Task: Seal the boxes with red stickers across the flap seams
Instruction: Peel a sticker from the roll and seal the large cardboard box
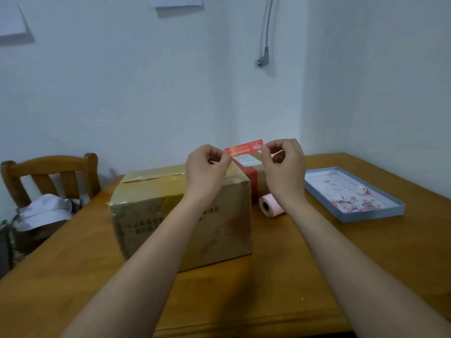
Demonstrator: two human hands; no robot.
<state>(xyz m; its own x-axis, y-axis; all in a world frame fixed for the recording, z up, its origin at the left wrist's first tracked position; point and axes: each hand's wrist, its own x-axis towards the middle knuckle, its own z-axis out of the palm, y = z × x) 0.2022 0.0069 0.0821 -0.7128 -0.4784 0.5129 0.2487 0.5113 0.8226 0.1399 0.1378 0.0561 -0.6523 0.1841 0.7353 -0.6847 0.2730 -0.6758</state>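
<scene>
Both hands are raised above the cardboard box point(180, 215) on the desk point(73, 276): the left hand point(206, 168) pinches one end of a red sticker point(244, 147) and the right hand point(284, 164) pinches the other, holding it stretched level in the air. A pink roll point(269, 206) lies just right of the box, near a shallow blue tray point(373, 217)

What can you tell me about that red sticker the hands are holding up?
The red sticker is a long, thin strip, bright red with small white print and a white design near its right end. It looks like flat paper or film. It is stretched out almost level, tilted up slightly to the right, in the air above the cardboard box. The left hand pinches its left end and the right hand pinches its right end. It is not stuck down yet.
</scene>
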